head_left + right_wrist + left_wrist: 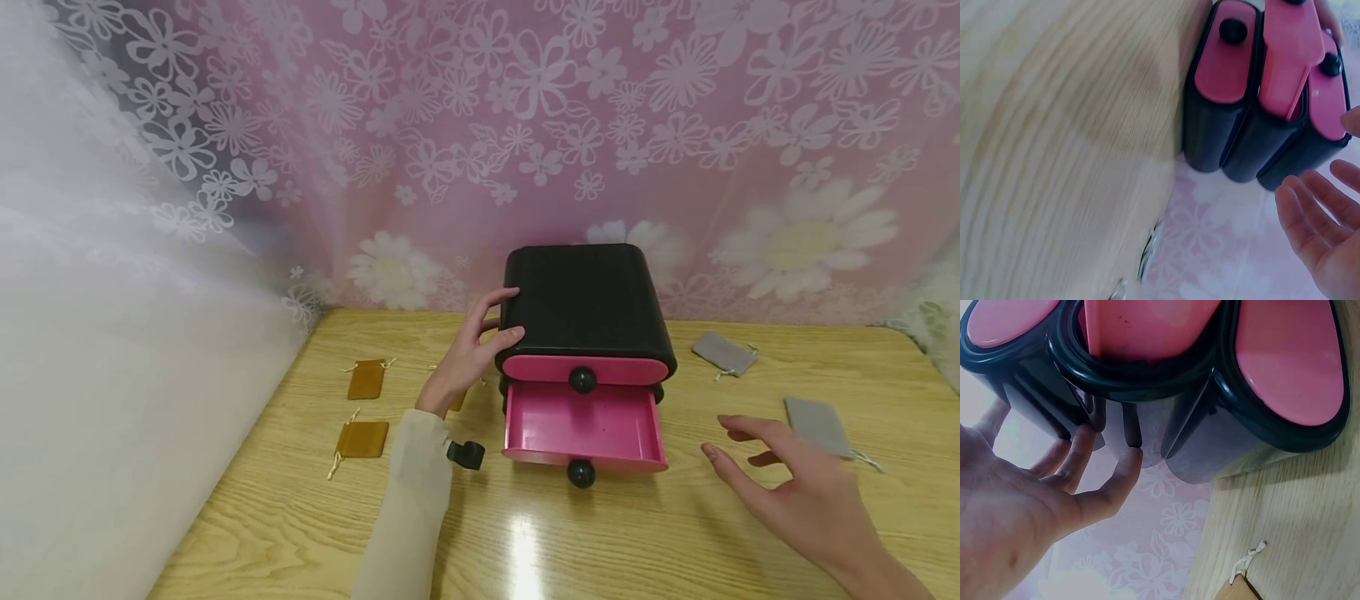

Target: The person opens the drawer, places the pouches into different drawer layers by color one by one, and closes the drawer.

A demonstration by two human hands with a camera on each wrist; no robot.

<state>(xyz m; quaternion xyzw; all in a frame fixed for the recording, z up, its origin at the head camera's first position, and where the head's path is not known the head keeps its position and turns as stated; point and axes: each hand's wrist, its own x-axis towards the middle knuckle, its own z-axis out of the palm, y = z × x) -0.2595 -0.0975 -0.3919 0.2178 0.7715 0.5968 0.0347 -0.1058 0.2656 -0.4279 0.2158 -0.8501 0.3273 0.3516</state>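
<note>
A small black drawer cabinet (pixel 585 300) with pink fronts stands on the table. Its middle drawer (pixel 581 421) is pulled out, showing a pink interior and a round black knob (pixel 581 473). Three stacked drawers appear in the right wrist view. My left hand (pixel 468 358) rests against the cabinet's left side, its thumb near the top front edge and its fingertips touching the black shell. My right hand (pixel 802 492) hovers right of the pulled-out drawer, fingers loosely bent and apart, holding nothing. Beside it lies a grey drawstring pouch (pixel 817 427), partly covered by the hand.
Another grey pouch (pixel 723 353) lies right of the cabinet. Two brown drawstring pouches, an upper one (pixel 366 379) and a lower one (pixel 363 439), lie at the left. A further brown pouch (pixel 457 402) is mostly hidden behind my left wrist. A flowered curtain (pixel 480 150) hangs behind the table.
</note>
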